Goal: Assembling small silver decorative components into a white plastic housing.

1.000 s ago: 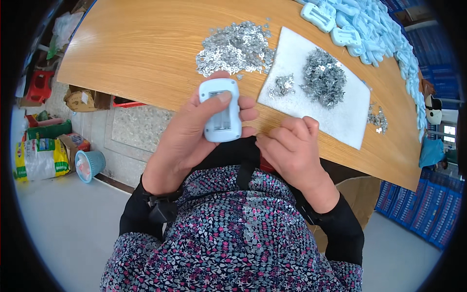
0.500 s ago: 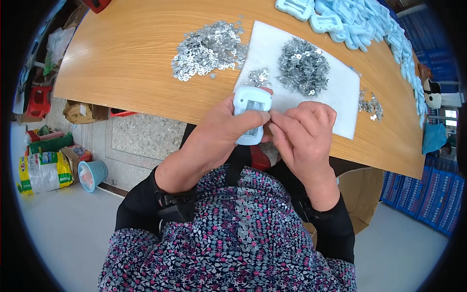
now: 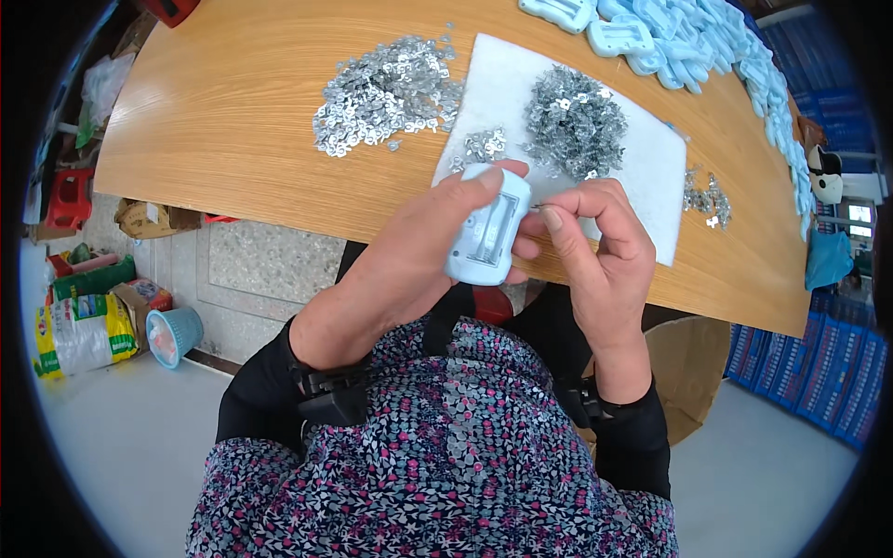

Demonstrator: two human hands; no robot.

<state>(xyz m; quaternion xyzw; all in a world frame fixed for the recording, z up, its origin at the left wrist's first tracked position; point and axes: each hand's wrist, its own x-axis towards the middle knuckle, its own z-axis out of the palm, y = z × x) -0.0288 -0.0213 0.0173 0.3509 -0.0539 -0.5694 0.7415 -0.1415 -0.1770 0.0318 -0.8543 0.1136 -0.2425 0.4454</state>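
My left hand point(image 3: 423, 232) is closed around a light blue plastic casing point(image 3: 505, 200) with a long battery recess facing up, the thumb lying on its upper left edge. Just right of the casing, my right hand point(image 3: 600, 237) pinches a small metal clip point(image 3: 541, 206) between thumb and forefinger. Beyond both hands a white foam sheet point(image 3: 651, 200) carries a heap of springy metal contacts point(image 3: 577, 121) and a smaller cluster of flat metal pieces point(image 3: 484, 147). Left of the sheet, a larger pile of flat metal pieces point(image 3: 386, 98) lies on the wooden table point(image 3: 233, 121).
Many light blue casings point(image 3: 679, 46) are heaped along the table's far right edge. A few loose metal parts point(image 3: 707, 197) lie right of the sheet. Below the table stand a cardboard box point(image 3: 688, 372) on the right and a blue basket point(image 3: 175, 335) on the left.
My left thumb has moved up off the battery recess, and the casing is tilted slightly. My right hand has drawn a little to the right, and a small metal clip now shows in its fingers.
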